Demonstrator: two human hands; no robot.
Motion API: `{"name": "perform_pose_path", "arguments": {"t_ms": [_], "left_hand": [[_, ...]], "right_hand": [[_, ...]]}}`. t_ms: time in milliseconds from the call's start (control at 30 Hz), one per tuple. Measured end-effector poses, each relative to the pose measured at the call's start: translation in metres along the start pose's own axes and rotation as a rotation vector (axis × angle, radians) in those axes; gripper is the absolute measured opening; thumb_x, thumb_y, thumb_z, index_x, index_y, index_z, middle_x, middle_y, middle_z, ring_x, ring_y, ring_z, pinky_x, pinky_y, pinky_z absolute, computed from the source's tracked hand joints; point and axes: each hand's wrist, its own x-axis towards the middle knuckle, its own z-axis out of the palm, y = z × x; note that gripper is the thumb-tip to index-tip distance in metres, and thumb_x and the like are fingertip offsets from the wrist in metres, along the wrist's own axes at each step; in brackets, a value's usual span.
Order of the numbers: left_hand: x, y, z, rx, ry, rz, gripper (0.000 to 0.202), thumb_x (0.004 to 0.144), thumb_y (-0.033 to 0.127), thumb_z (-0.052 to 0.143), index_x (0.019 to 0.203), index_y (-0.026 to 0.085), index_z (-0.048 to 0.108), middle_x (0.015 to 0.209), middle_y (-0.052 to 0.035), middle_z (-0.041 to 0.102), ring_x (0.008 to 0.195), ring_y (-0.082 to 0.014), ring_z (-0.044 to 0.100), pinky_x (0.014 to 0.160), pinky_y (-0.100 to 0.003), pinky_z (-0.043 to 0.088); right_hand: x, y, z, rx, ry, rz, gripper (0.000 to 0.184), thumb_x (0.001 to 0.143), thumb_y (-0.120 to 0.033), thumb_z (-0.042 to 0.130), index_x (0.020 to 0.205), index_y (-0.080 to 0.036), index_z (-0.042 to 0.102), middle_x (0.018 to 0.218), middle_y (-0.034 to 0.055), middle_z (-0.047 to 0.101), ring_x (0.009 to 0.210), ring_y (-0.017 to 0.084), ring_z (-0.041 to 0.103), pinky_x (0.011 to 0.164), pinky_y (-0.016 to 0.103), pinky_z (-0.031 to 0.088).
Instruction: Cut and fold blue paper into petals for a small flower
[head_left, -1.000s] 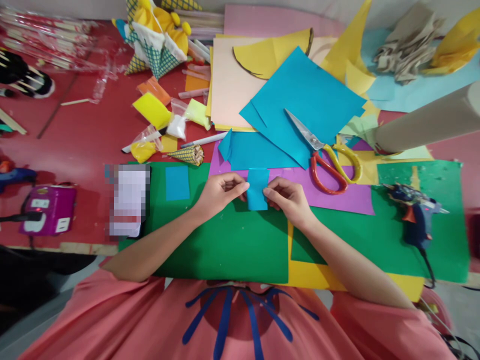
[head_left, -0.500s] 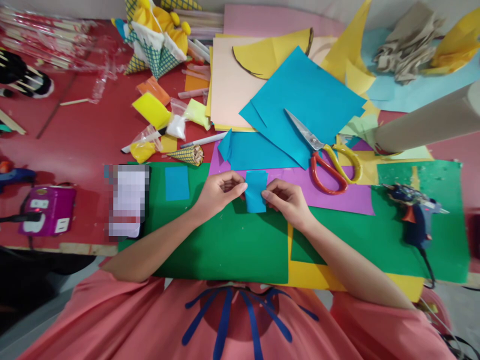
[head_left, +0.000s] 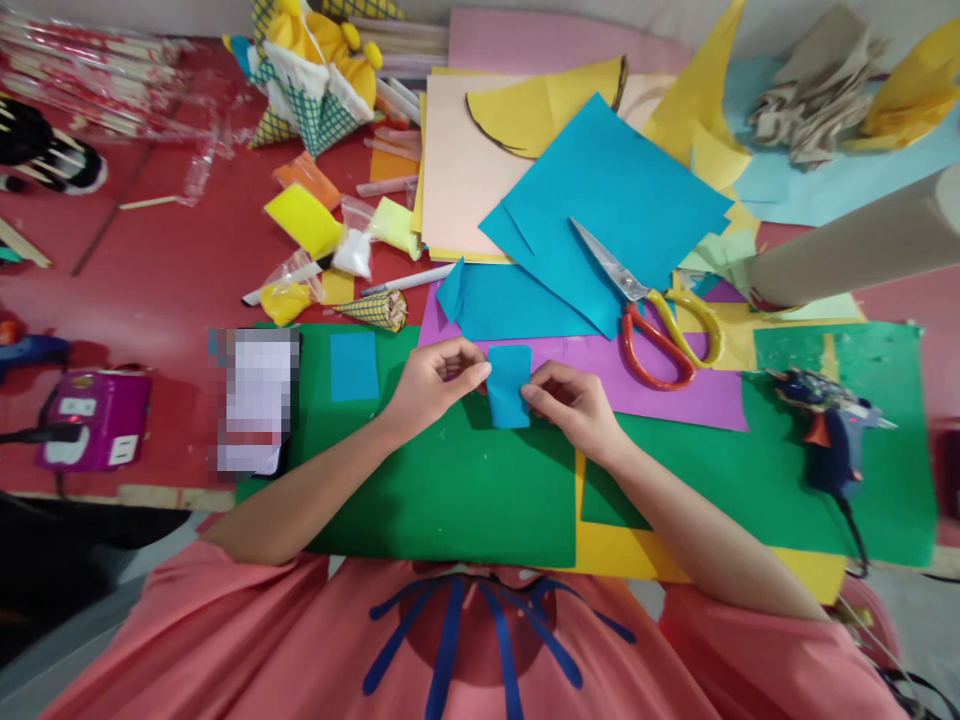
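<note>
Both hands and the blue slip (head_left: 509, 388) held between them have been shifted slightly left and nearer since the earlier frame.

In the head view, the slip's left edge is pinched between thumb and fingers of the left hand (head_left: 442, 380), and its right edge is gripped likewise by the right hand (head_left: 576, 402). The slip is held upright in outline over the far edge of the green sheet (head_left: 435, 490); whether that sheet is touched by it cannot be told. To the left, a blue square (head_left: 355, 366) is laid flat on the green sheet, with a phone (head_left: 259, 400), its screen blurred, placed at the sheet's left edge. Just beyond the hands, a purple sheet (head_left: 675, 390) is partly covered by blue sheets (head_left: 622, 180). Scissors (head_left: 637, 293) are laid across these to the right, with the tip pointed far and left and the handles placed over the purple sheet. Farther right, a glue gun (head_left: 844, 445) is seen, its cable led toward the near edge of the bench (head_left: 172, 260).
</note>
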Motion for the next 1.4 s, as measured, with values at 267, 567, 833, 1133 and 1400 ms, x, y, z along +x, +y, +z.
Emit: {"name": "perform_pose_path", "arguments": {"t_ms": [267,567,833,1133,1400], "left_hand": [[-0.0013,-0.0010,-0.0001,-0.031,0.018,-0.009,0.013,0.073,0.024,0.066,0.066,0.016,0.058,0.055,0.0038,0.061,0.049,-0.0073,0.060,0.049,-0.016,0.049],[-0.0007,-0.0015,-0.0021,-0.040,0.019,-0.019,0.014,0.074,0.024,0.066,0.066,0.016,0.058,0.055,0.0036,0.062,0.049,-0.0071,0.060,0.051,-0.016,0.050],[0.0001,-0.0025,-0.0031,-0.053,0.025,-0.018,0.014,0.074,0.026,0.066,0.067,0.017,0.058,0.055,0.0030,0.062,0.049,-0.0077,0.060,0.051,-0.017,0.050],[0.0013,-0.0052,-0.0033,-0.057,0.036,0.018,0.013,0.075,0.026,0.066,0.068,0.017,0.058,0.055,0.0036,0.062,0.049,-0.0077,0.060,0.050,-0.017,0.051],[0.0002,-0.0055,-0.0052,-0.044,0.066,0.020,0.014,0.077,0.027,0.064,0.069,0.017,0.059,0.056,0.0036,0.062,0.049,-0.0072,0.060,0.049,-0.016,0.050]], "right_hand": [[-0.0004,0.0013,0.0011,-0.009,-0.004,-0.018,0.022,0.082,-0.033,0.062,0.070,-0.017,0.055,0.060,-0.0030,0.050,0.052,0.007,0.044,0.050,0.022,0.035],[-0.0007,0.0003,0.0009,-0.026,-0.012,-0.014,0.023,0.083,-0.035,0.061,0.070,-0.017,0.056,0.060,-0.0028,0.050,0.052,0.007,0.043,0.050,0.022,0.034],[-0.0004,0.0006,0.0004,-0.029,-0.026,-0.023,0.022,0.082,-0.034,0.062,0.070,-0.016,0.056,0.061,-0.0027,0.051,0.053,0.007,0.043,0.050,0.022,0.035],[-0.0006,0.0010,0.0002,-0.058,-0.035,-0.023,0.021,0.083,-0.033,0.060,0.071,-0.016,0.056,0.062,-0.0024,0.051,0.054,0.008,0.044,0.051,0.023,0.035],[-0.0002,-0.0008,0.0008,-0.046,-0.057,0.001,0.024,0.082,-0.037,0.061,0.071,-0.016,0.057,0.062,-0.0020,0.052,0.054,0.008,0.045,0.051,0.023,0.035]]}}
